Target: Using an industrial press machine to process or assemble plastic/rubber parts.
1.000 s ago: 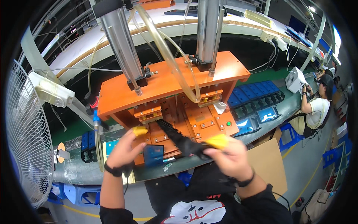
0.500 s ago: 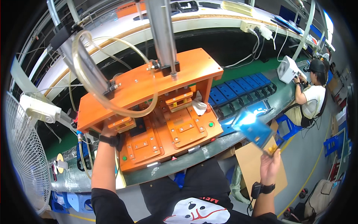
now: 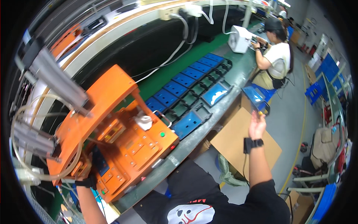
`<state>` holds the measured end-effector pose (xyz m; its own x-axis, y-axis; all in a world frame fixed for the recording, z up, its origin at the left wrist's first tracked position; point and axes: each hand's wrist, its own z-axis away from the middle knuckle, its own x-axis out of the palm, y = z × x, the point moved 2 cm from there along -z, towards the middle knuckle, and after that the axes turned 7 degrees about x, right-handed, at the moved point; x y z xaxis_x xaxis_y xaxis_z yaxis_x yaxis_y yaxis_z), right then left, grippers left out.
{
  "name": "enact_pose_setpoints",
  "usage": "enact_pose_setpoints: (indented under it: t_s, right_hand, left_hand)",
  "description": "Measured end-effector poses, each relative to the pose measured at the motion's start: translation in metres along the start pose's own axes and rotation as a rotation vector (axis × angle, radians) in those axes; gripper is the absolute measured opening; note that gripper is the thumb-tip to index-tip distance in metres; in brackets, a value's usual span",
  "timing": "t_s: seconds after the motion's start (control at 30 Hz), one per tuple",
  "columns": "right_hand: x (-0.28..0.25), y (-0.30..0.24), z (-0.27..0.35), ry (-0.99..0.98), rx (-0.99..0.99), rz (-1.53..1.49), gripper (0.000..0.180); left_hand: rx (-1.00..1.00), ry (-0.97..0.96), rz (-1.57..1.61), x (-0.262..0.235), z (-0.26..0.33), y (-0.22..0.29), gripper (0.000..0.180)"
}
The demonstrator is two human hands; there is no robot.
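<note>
Blue glossy panel (image 3: 254,95) out at your right, left hand (image 3: 80,172) inside the orange press (image 3: 104,91)

Your right hand (image 3: 257,126) carries that panel in the air, well apart from the press and past the front edge of the green bench (image 3: 238,69), with the cardboard sheet (image 3: 244,143) lower down. Its grip seems to pinch the panel's near edge between the fingertips, where a yellow finger cover (image 3: 260,113) shows. With the hold at one edge only, the panel could tip or slip and get scratched in a fall. The cable (image 3: 244,168) hanging from your right wrist strap (image 3: 253,144) might also snag and jerk your arm.

On the other side, your left hand reaches among the press blocks, close to a dark blue panel (image 3: 100,161) on the fixture. Press parts hide most of its fingers, so I cannot tell whether that grip is spread or closed. If a cylinder drove down now, your fingers could be caught.

As for looks, the panel in your right hand is flat and shiny, with pale glare across its face. Blur and the blue stool (image 3: 271,93) behind it make its outline hard to trace, and any scratches are too small to tell
</note>
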<state>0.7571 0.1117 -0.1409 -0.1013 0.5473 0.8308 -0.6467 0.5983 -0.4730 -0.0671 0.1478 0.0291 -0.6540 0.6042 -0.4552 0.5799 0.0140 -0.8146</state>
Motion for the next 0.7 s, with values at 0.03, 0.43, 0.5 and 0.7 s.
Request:
enact_pose_setpoints:
  t_s: [0.03, 0.43, 0.5, 0.7]
  right_hand:
    - [0.005, 0.008, -0.010, -0.017, -0.029, -0.011, 0.028]
    - [0.092, 0.079, -0.121, 0.239, -0.159, -0.047, 0.026]
    - [0.100, 0.084, -0.135, 0.230, -0.088, 0.022, 0.030]
    - [0.113, 0.095, -0.162, 0.265, -0.022, 0.654, 0.067]
  left_hand:
    - [-0.055, -0.028, 0.037, 0.002, -0.002, -0.002, 0.075]
    - [-0.481, -0.880, 1.105, -0.097, 0.011, -0.006, 0.057]
    - [-0.373, -0.358, 1.293, -0.135, 0.002, 0.006, 0.050]
    - [-0.731, -0.225, 1.115, -0.173, 0.026, 0.036, 0.050]
